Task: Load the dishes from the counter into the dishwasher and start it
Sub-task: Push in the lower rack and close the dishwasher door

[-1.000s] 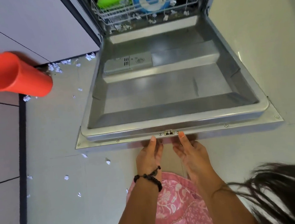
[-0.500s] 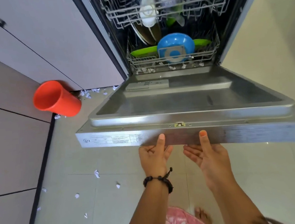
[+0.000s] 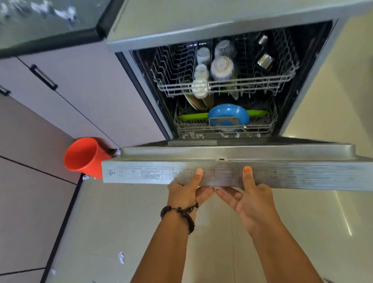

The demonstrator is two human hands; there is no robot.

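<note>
So the dishwasher [image 3: 232,81] stood w/ its door [image 3: 228,171] partly raised, the door's top edge facing the camera, hinge at the far end. Both racks sat pushed inside. Upper rack [image 3: 225,83] held pale cups and bowls plus two metal tumblers far right; lower rack [image 3: 224,124] held a blue bowl [image 3: 228,116], a green plate [image 3: 192,116] behind it, and a brown dish at the left. Dishes were thus in the machine; the table [image 3: 35,23] at far left was blurred, so can't tell if any dish was left there.

Left hand [image 3: 186,192] and right hand [image 3: 247,194] were under the door's near edge, close together near its middle. On each, one straight digit pressed up against the edge face while the other fingers were spread flat beneath; neither was curled round anything, just carrying the door on straight fingers.

Step in hand, by my read: swinging the door shut before starting the cycle. To do it well: keep both hands level so the door doesn't twist, push up and away in one smooth arc, and move fingertips off the edge face before it meets the frame, else they'd get nipped. Check no rack or dish sticks out past the tub opening; from here nothing looked proud. Finish w/ a firm push till the latch [image 3: 221,159] catches.

An orange cup [image 3: 83,157] lay on its side on the floor [image 3: 143,224], just left of the door's corner; it prob. belongs in the load. Paper scraps [image 3: 121,257] lay on the floor too, so watch footing.
</note>
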